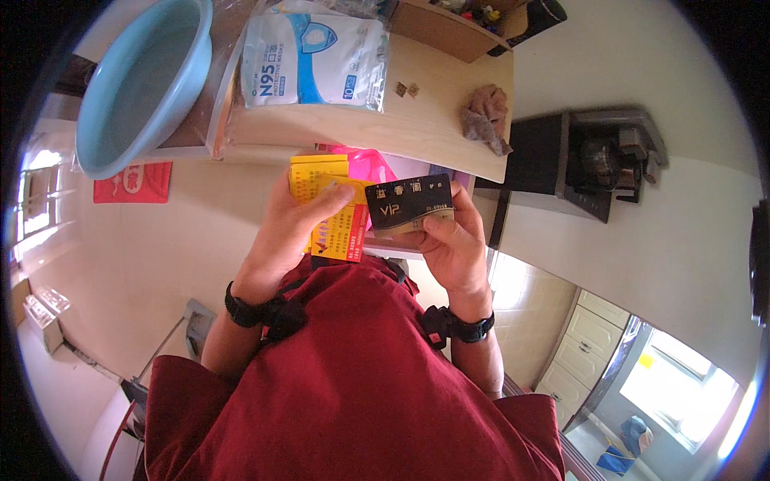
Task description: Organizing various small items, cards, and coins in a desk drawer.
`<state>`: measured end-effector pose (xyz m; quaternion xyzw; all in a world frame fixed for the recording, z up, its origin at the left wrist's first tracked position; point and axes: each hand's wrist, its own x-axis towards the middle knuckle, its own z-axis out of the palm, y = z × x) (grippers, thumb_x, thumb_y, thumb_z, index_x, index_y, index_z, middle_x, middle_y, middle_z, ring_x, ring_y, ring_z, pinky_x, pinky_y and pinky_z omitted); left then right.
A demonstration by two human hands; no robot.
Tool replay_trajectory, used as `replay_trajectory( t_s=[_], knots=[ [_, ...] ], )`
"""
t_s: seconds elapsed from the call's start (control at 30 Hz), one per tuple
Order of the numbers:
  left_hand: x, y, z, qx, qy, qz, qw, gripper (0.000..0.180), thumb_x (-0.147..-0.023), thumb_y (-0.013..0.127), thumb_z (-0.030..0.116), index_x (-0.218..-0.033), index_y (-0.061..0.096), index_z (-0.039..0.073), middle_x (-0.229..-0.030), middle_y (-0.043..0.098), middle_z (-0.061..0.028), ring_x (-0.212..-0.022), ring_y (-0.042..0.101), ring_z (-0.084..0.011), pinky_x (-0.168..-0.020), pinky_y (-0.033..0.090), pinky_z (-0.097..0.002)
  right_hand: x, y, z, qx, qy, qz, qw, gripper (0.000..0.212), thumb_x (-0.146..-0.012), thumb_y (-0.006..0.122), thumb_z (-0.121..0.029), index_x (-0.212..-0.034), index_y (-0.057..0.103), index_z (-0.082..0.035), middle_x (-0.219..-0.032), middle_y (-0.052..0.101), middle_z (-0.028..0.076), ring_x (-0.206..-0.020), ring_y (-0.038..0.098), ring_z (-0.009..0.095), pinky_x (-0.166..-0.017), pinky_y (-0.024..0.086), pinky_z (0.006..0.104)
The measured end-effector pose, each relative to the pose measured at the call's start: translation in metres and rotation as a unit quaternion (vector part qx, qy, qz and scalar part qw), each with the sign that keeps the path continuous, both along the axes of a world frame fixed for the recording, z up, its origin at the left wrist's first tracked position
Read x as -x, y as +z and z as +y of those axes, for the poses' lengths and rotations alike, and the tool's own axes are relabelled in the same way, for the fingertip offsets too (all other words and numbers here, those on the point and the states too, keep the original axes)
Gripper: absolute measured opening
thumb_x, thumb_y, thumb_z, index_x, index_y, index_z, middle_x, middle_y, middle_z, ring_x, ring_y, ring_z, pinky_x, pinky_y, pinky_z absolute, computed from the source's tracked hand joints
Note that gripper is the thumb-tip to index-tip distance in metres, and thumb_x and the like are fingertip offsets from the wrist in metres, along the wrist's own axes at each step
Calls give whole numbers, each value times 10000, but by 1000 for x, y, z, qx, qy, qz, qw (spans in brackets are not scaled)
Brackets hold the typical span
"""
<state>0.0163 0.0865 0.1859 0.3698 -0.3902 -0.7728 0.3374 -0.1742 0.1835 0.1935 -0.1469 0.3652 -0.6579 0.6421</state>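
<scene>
My left hand [293, 218] is closed around several yellow-and-red printed cards [334, 237], fanned a little with the thumb across their front. In my right hand [459, 247] is a black card [407, 195] with a gold curved band along its lower part, pinched between thumb and fingers. The black card's left edge meets or slightly overlaps the yellow cards. Behind the cards shows a bright pink plastic bag [367, 163], which seems to lie in an open drawer under the tabletop; most of the drawer is hidden by my hands and the cards.
On the wooden table [337, 128] lie a white-and-blue mask package [317, 60], two small brown pieces [407, 90] and a crumpled brownish cloth [486, 119]. A light blue basin [148, 84] stands on the left, an open cardboard box [445, 30] at the back. To the right sits a black appliance [589, 164].
</scene>
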Motion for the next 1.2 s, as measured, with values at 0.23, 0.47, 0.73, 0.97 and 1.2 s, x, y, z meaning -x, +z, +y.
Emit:
replay_trajectory(
  t_s=[0.23, 0.47, 0.73, 0.97, 1.2],
  knots=[
    [-6, 10, 1, 44, 34, 8, 998, 365, -864, 678, 93, -1182, 518, 12, -1008, 624, -53, -886, 614, -114, -764, 502, -255, 1, 4, 3, 16, 13, 5, 1000, 304, -831, 425, 83, -1123, 383, 8, -1114, 573, 244, -1003, 623, 421, -841, 543, 573],
    [-14, 2, 1, 66, 35, 8, 997, 357, -873, 657, 86, -1188, 509, 8, -1046, 617, -65, -922, 601, -113, -783, 498, -259, -4, 9, 4, 5, -7, 6, 1000, 389, -788, 446, 155, -1147, 391, 16, -1112, 579, 239, -1025, 614, 415, -865, 539, 549],
    [-12, 4, 8, 21, 63, 43, 997, 410, -902, 602, 76, -1276, 442, 30, -1098, 601, -83, -967, 617, -161, -805, 511, -305, -9, 10, 1, -19, 22, 56, 998, 481, -760, 510, 180, -1198, 383, 27, -1114, 593, 213, -996, 637, 348, -861, 560, 456],
    [-13, -4, 7, 1, 49, 43, 998, 426, -900, 611, 85, -1286, 438, 35, -1103, 599, -84, -943, 628, -173, -786, 523, -313, -7, 2, 4, 2, 25, 9, 1000, 455, -769, 485, 174, -1185, 384, 21, -1179, 552, 211, -1067, 603, 357, -890, 544, 477],
    [-9, -1, 8, -6, 69, 47, 996, 424, -895, 618, 84, -1277, 440, 36, -1089, 592, -85, -944, 625, -170, -785, 531, -319, -6, -1, 7, -1, 23, 9, 1000, 284, -838, 442, 107, -1112, 472, 35, -1132, 585, 188, -1055, 609, 359, -885, 540, 493]
  ],
)
